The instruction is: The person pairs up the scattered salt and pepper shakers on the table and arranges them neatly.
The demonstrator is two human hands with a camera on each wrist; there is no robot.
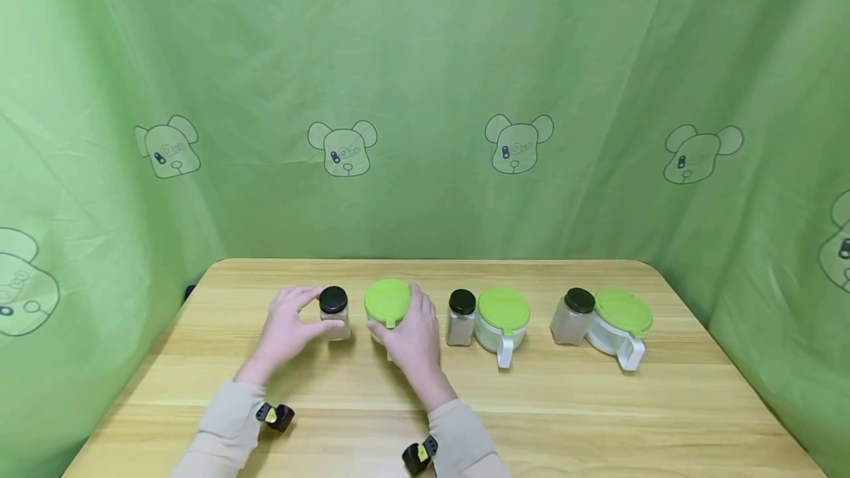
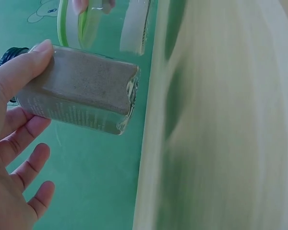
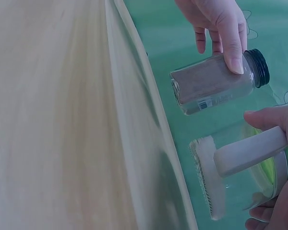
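Note:
Between the thumb and fingers of my left hand [image 1: 288, 327] is a small glass spice jar [image 2: 86, 86] with a black lid and grey-brown powder. It hangs tilted a little in the wrist views, its base apart from the tabletop. My right hand [image 1: 415, 334] grips a clear seasoning pot [image 3: 235, 187] around its green lid [image 1: 387, 301], and this pot too is off the table. White grains lie at the pot's bottom, and its white handle [image 3: 252, 151] points toward me. The two held containers are side by side with a gap between them.
To the right on the wooden table [image 1: 564, 419] stand two pairs: a black-lidded jar [image 1: 460, 327] beside a green-lidded pot [image 1: 491, 336], then another jar [image 1: 567, 324] beside another pot [image 1: 604, 336]. A green curtain [image 1: 425, 212] hangs behind the table.

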